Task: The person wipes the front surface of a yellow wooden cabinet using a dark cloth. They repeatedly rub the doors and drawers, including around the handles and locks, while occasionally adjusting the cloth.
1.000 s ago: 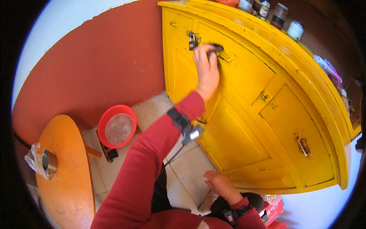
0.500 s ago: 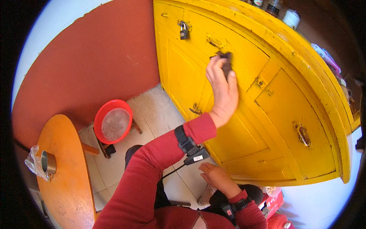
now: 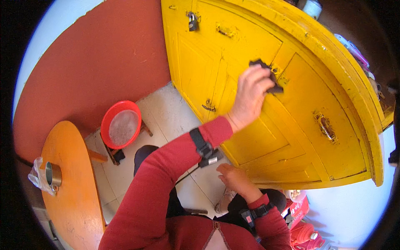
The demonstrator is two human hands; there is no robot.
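My left hand [image 3: 250,93] reaches up to the front of a yellow wooden cabinet [image 3: 258,141], its fingers closed on a dark cloth [image 3: 276,83]. The cloth lies against the cabinet between the drawer front and the door, beside a small metal latch [image 3: 275,70]. Part of it is hidden under my fingers. Lower down, near the cabinet's bottom edge, my right hand [image 3: 239,181] is held over my leg with its fingers stretched out and nothing in it. A padlock [image 3: 193,23] hangs at the upper left, near a drawer handle [image 3: 225,30]; another handle [image 3: 327,127] is at the right.
A red basin [image 3: 106,125] of cloudy water rests on a wooden stool [image 3: 146,128] by the red wall. An orange table [image 3: 75,200] at the left bears a metal cup [image 3: 53,174] and a plastic bag [image 3: 37,177]. Red items, including a flask [image 3: 302,233], stand at the lower right.
My left hand has slid the cloth to the right across the cabinet front, from below the drawer handle to the latch. The view has shifted slightly. My right hand stays about where it was.
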